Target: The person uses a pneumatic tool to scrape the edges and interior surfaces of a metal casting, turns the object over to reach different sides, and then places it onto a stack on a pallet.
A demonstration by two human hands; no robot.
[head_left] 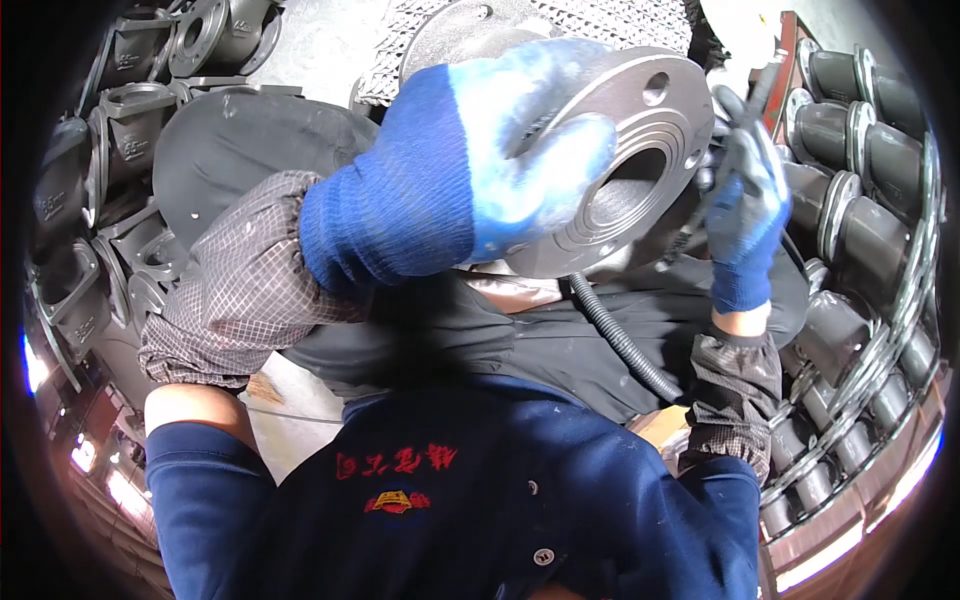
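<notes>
My left hand (pixel 530 150), in a blue knit glove with a pale coated palm, grips the rim of a dark grey flanged pipe fitting (pixel 560 245). The fitting is tilted, its round flange face showing concentric grooves, a wide centre bore and bolt holes. Its far body is partly hidden behind my glove. To the right of the flange, my right hand (pixel 748 190), gloved the same way, is closed around a slim dark rod-shaped tool (pixel 682 240). One end of the tool points up past my fingers, the other down toward my lap. I cannot make out its exact kind.
A ribbed black hose (pixel 620 340) runs across my lap below the fitting. Stacked grey flanged fittings (pixel 125 150) stand at the left, and more pipe fittings (pixel 870 230) line the right side. A white textured mat (pixel 650 25) lies beyond my hands.
</notes>
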